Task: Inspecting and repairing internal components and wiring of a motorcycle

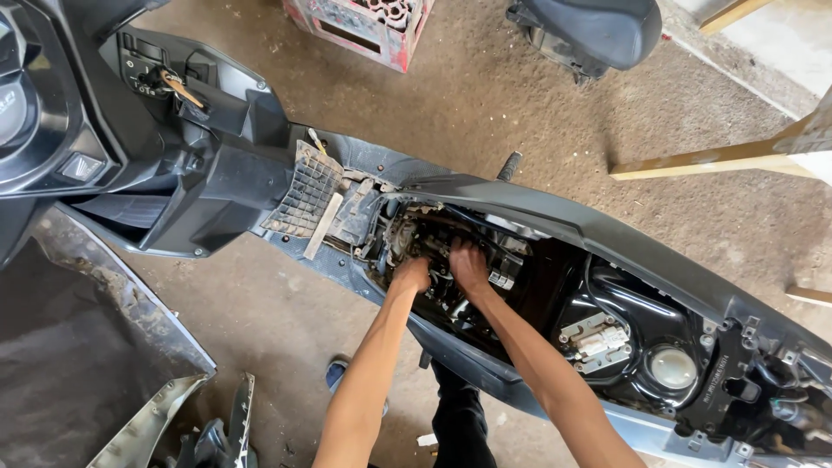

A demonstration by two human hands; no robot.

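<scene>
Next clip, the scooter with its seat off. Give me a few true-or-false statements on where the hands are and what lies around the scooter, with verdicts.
1. Both hands are down in the open engine bay of the scooter. True: left hand and right hand reach in side by side.
2. The seat is fitted on the scooter. False: the seat lies on the floor beyond it.
3. A red crate stands on the floor at the top. True.
4. The right hand holds the key. False: the key sits in the ignition near the handlebar, far from both hands.
5. The footboard mat is grimy. True.
</scene>
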